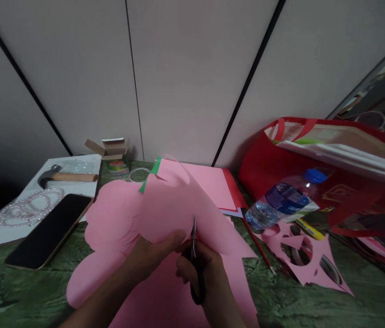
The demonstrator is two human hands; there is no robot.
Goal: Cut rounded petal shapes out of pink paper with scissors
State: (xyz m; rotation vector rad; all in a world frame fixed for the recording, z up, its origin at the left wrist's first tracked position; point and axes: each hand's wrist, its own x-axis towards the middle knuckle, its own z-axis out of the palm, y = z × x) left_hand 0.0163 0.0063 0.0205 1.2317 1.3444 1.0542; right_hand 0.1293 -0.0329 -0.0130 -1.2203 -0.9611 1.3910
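Observation:
My right hand (pixel 204 269) grips a pair of black-handled scissors (pixel 197 273), their blades pointing away from me at a sheet of pink paper (pixel 175 209). Part of the blades shows above the paper, at a cut in it. My left hand (pixel 158 253) pinches the near edge of that sheet, thumb on top, just left of the scissors. The sheet is lifted and curved, with a curled strip at its far side. Rounded pink paper cutouts (pixel 110 218) lie in an overlapping pile to the left. Another pink sheet (pixel 165 296) lies flat beneath my hands.
At left are a hammer (pixel 69 176), a beaded strand (pixel 31 207) and a phone (pixel 50 231). A small opened box (pixel 117 161) stands by the wall. To the right are a water bottle (pixel 281 202), a red bag (pixel 260 159), a red pencil (pixel 259 246) and pink paper scraps (pixel 301 273).

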